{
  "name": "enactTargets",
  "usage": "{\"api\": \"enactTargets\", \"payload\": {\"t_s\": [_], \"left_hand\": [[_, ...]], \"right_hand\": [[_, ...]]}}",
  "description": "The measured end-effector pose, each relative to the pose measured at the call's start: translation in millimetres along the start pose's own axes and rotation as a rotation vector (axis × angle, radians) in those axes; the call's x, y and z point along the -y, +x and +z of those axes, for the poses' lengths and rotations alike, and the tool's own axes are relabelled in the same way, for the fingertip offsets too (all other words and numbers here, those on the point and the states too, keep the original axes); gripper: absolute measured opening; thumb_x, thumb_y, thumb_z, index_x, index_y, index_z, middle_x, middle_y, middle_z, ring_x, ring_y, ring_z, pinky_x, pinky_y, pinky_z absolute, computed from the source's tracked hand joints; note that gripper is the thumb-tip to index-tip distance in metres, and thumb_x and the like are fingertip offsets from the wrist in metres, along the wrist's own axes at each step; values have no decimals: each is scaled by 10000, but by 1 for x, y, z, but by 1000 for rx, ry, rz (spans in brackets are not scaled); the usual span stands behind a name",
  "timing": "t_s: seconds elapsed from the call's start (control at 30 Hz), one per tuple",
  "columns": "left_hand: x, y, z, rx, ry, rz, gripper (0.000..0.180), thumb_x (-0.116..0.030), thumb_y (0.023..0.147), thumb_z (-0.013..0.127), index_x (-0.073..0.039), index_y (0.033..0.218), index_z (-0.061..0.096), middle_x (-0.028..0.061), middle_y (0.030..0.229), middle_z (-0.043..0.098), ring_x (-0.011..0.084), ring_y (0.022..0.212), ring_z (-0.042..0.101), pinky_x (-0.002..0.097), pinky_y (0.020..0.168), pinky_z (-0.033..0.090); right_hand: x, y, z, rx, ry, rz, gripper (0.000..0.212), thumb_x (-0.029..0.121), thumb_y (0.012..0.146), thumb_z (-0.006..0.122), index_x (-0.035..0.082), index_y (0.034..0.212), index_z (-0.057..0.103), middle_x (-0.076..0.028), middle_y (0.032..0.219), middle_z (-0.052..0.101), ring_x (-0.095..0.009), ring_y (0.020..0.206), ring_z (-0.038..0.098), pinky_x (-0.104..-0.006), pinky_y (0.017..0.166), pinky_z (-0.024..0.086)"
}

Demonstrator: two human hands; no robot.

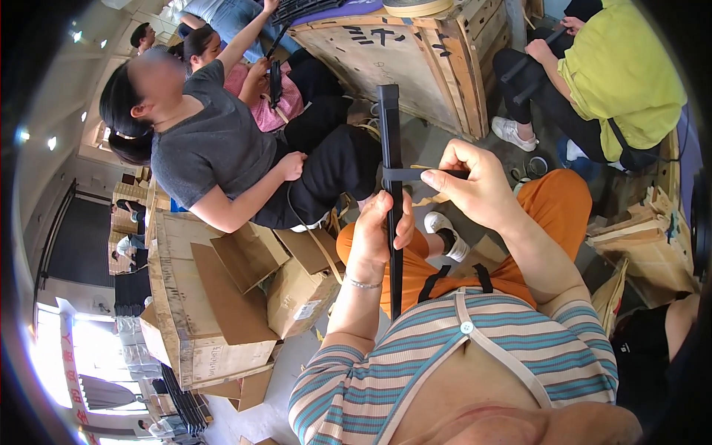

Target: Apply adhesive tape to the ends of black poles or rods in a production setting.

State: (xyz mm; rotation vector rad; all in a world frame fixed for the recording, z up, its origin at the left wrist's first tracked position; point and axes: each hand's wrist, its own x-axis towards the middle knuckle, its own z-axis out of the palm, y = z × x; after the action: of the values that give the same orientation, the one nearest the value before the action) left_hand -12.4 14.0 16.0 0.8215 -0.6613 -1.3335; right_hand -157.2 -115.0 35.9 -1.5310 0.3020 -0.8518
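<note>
My left hand point(377, 231) is closed around a long black bar point(390, 130), which stands nearly upright in front of my striped shirt. The bar is wider at its upper part and slimmer below my fingers. A flat dark strap point(408, 174) crosses the bar just above my left hand. My right hand point(478, 185) pinches the free end of this strap between thumb and fingers, pulled out to the right of the bar. A thin tan strip shows near the right fingers; what it belongs to is hard to make out.
A large wooden crate point(371, 63) stands ahead. Open cardboard boxes point(300, 297) lie beside another wooden crate point(178, 274) on the left. One person in a grey shirt point(193, 133) sits close on the left. Someone in a yellow top point(623, 74) handles black parts on the right.
</note>
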Motion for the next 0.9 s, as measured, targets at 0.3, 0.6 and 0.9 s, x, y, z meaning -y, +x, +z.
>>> {"api": "enactTargets", "payload": {"t_s": [0.3, 0.6, 0.9], "left_hand": [[1, -3, 9, -45, 115, 49, 408, -399, 914, 447, -1, 831, 488, 55, 518, 456, 119, 366, 388, 218, 370, 322], [5, -8, 9, -151, 265, 97, 342, -345, 933, 438, -19, 843, 486, 47, 539, 465, 103, 391, 399, 199, 388, 325], [5, -6, 5, -234, 363, 134, 390, -402, 914, 452, -20, 844, 482, 51, 538, 454, 101, 397, 378, 206, 400, 304]], "right_hand": [[-8, 6, -5, 69, -78, 66, 144, 83, 815, 637, 28, 855, 510, 21, 665, 474, -30, 601, 427, -192, 533, 349], [-11, 13, 8, 232, -105, -94, 228, 53, 822, 598, -37, 1025, 546, -99, 954, 560, -129, 784, 573, -249, 682, 462], [-15, 22, 24, 97, -162, -68, 251, 151, 744, 638, -37, 910, 625, -161, 846, 623, -276, 752, 635, -314, 645, 494]]}}
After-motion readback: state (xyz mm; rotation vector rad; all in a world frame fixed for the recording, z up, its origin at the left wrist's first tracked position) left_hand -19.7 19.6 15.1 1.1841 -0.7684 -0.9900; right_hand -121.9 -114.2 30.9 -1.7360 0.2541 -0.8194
